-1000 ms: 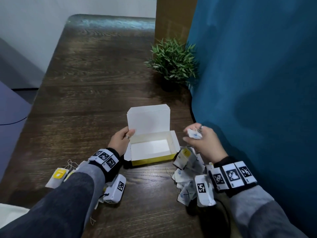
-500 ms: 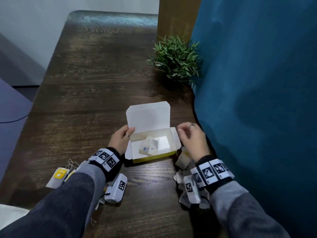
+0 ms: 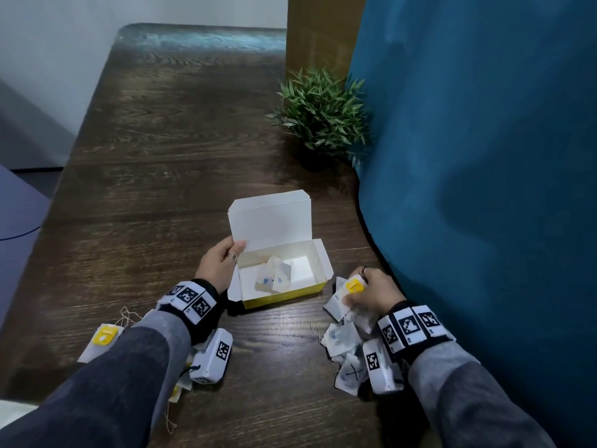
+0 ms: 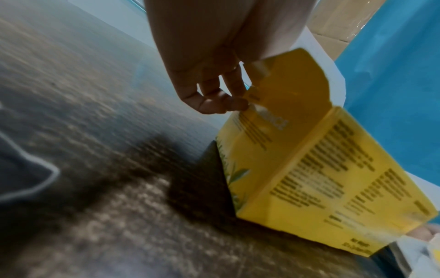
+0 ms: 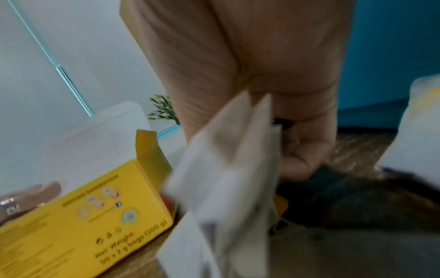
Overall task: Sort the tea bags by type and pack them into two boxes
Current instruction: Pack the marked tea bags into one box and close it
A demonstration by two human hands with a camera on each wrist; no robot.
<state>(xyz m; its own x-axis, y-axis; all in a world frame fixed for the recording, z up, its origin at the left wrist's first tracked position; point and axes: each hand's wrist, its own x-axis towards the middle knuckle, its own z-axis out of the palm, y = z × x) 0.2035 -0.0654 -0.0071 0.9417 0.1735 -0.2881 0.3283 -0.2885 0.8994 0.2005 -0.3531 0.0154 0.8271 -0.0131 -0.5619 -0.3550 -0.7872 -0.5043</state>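
Note:
An open yellow box (image 3: 284, 294) with a white inside stands at the table's near middle, its lid raised. A few white tea bags with blue marks (image 3: 274, 277) lie in it. My left hand (image 3: 222, 264) holds the box's left end; in the left wrist view its fingers (image 4: 222, 102) pinch the yellow side flap (image 4: 289, 82). My right hand (image 3: 371, 292) is down in the pile of tea bags (image 3: 342, 339) right of the box. It grips a white tea bag (image 5: 226, 178), blurred in the right wrist view. A yellow-tagged bag (image 3: 353, 285) lies at its thumb.
More yellow-tagged tea bags (image 3: 101, 339) with loose strings lie at the near left, partly under my left sleeve. A small potted plant (image 3: 319, 114) stands beyond the box. A blue curtain (image 3: 484, 189) hangs close along the right side. The dark wooden table (image 3: 168, 150) stretches away on the left.
My right hand carried tea bags over the box, left them inside, then drew back right and down into the pile and closed on another. My left hand stayed on the box.

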